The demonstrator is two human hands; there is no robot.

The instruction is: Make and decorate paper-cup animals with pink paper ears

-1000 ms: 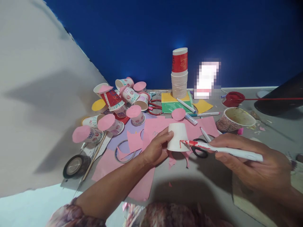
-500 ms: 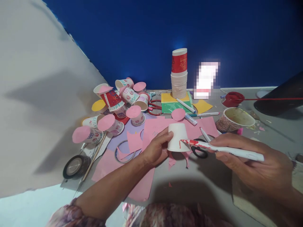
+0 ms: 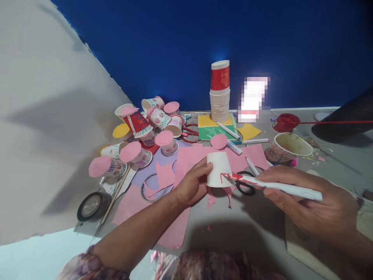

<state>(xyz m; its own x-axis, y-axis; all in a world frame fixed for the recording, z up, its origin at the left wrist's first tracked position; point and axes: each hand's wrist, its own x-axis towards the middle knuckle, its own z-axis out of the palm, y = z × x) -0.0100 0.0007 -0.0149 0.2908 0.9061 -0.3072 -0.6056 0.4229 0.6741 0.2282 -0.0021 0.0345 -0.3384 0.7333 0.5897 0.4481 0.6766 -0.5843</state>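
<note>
One view is provided, taken from a camera worn on the head and directed forward and down. The grey tabletop (image 3: 233, 235) is viewed from above its near side, at close range. The left hand (image 3: 192, 186) is framed near the centre, the right hand (image 3: 317, 208) at lower right. The upper frame is filled largely by the blue wall (image 3: 175, 46) beyond; patterned clothing (image 3: 210, 266) is caught along the bottom edge.

The left hand (image 3: 191, 186) grips an upturned white cup (image 3: 217, 165); the right hand (image 3: 319, 208) holds a red-tipped marker (image 3: 291, 189), its tip at a red stroke (image 3: 221, 178) on the cup's side. From that cup, stacked cups (image 3: 220, 102) stand at twelve o'clock and decorated cups (image 3: 141, 123) cluster toward ten.
</note>
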